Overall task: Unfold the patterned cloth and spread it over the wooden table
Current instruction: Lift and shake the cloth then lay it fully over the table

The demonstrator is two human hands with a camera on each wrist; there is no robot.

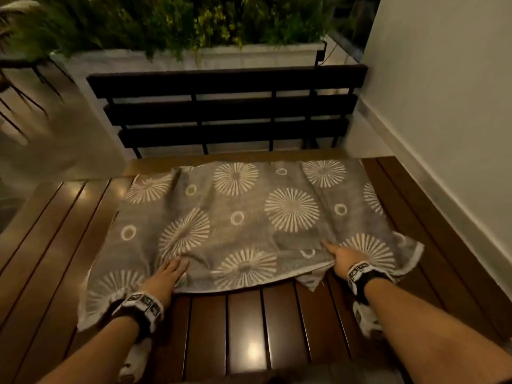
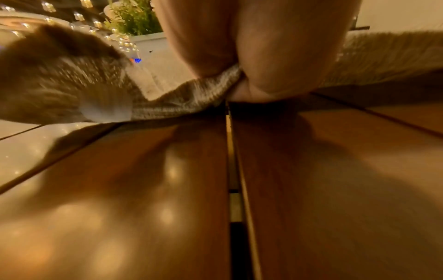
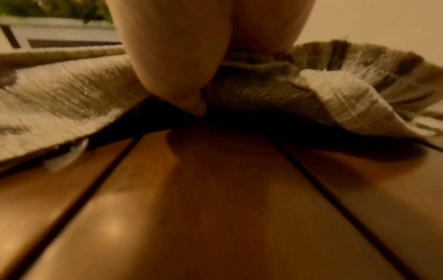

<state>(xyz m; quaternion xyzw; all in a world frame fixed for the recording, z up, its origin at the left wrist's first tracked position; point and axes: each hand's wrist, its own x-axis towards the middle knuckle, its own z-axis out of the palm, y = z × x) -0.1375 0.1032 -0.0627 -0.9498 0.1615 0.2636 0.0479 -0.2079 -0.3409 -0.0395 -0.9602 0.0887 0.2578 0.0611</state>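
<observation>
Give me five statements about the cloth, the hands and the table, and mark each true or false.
1. Both hands hold the cloth's near edge. True: left hand, right hand.
2. The cloth covers the whole wooden table. False: bare slats show in front and at both sides.
3. A dark slatted bench stands beyond the table. True.
4. The cloth is plain. False: it has pale starbursts and rings.
5. The right hand rests on bare wood, away from the cloth. False: it pinches the cloth.

The cloth (image 1: 243, 220) lies on the far part of the table (image 1: 249, 328). Both hands (image 1: 166, 275) (image 1: 343, 259) sit at its near edge, left and right. A bench (image 1: 227, 109) stands behind the table, a planter (image 1: 194, 58) behind that.
</observation>
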